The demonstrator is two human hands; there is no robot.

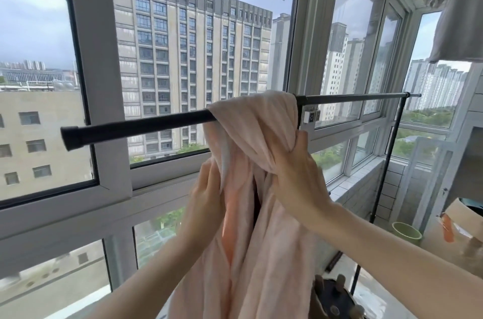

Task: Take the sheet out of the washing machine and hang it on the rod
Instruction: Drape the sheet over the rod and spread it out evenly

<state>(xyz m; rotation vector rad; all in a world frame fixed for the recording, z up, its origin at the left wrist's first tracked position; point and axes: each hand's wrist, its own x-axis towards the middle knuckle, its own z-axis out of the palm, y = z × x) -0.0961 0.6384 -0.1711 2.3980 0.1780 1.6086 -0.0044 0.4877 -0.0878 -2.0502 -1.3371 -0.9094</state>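
A pale pink sheet (256,120) is draped in a bunch over the black rod (136,126), which runs across the window at chest height. The sheet's long folds hang down between my arms to the bottom of the view. My right hand (295,172) grips a twisted wad of the sheet just below the rod. My left hand (209,188) holds a fold of the hanging part lower down and to the left, its fingers hidden behind the cloth.
Large windows (183,57) stand right behind the rod. The rack's black upright (386,159) rises at the right. A green pot (406,232) and a cardboard box (460,216) sit at the far right. Grey laundry (454,5) hangs overhead.
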